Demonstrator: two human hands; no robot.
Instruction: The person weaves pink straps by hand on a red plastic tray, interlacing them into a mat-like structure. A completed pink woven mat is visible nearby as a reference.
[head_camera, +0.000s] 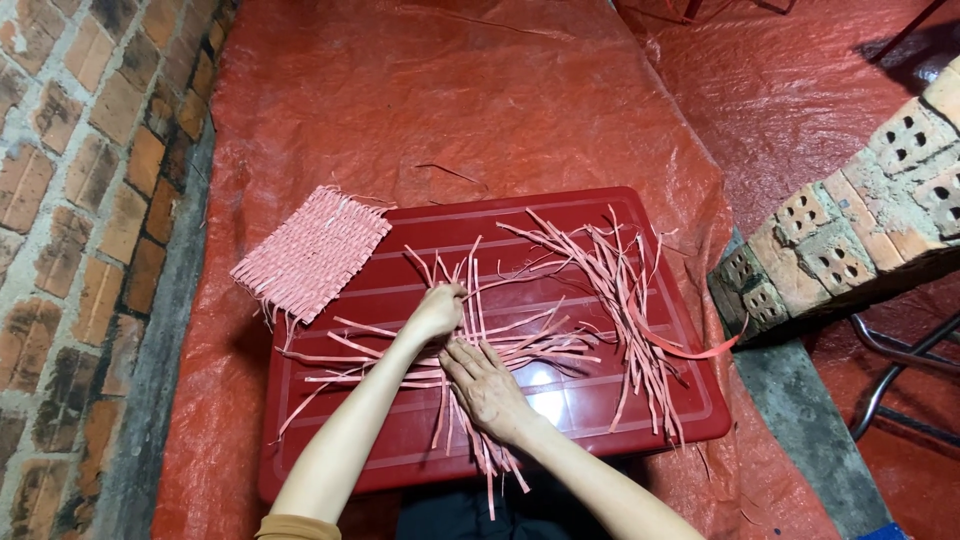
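Pink strips (480, 340) lie crossed on a red plastic lid (600, 420), which serves as the table and rests on a red tarpaulin (450, 100). The left hand (437, 312) sits curled over the crossing point, its fingers closed on a few upright strips and pinching them together. The right hand (487, 385) lies flat with fingers spread, pressing the strips down just below the left hand; it grips nothing. Only a small patch near the hands looks interlaced, and most strips fan out loose to left, right and toward the person, so this piece seems to be at an early stage with nearly all its weaving left. A finished woven mat (310, 252) of the same pink material rests at the lid's far left corner, half on the tarpaulin. A loose bundle of spare strips (630, 300) lies to the right, well apart from the hands. A brick wall (80, 200) runs along the left, and stacked perforated bricks (850, 230) stand on the right.
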